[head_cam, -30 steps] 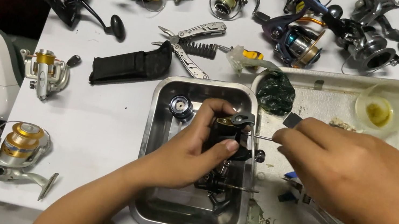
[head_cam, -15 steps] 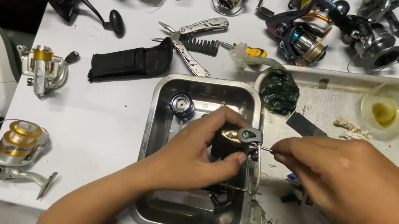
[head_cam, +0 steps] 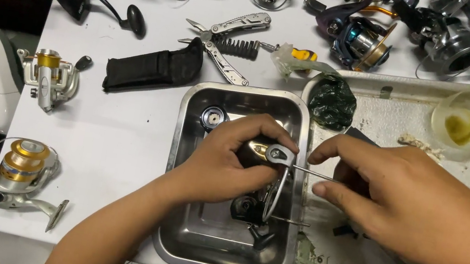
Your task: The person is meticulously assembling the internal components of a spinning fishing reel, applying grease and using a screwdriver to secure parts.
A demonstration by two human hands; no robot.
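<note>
fig.: reel servicing, a part on the bail arm being worked. left hand (head_cam: 222, 165) is clamped round a dark spinning reel (head_cam: 251, 202) held over the steel tray (head_cam: 181, 142); right hand (head_cam: 391, 198), just beside it, pinches a thin metal tool (head_cam: 311, 173) whose tip touches the reel's line roller (head_cam: 279, 155). judged next: a steady, fine turn. beyond the hands, on the table (head_cam: 118, 137), lie a multitool (head_cam: 225, 40) and further reels.

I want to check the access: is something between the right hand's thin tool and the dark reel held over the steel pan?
Nothing visible blocks it. The right hand holds a thin tool whose tip already meets the dark reel that the left hand grips over the steel pan.
</note>
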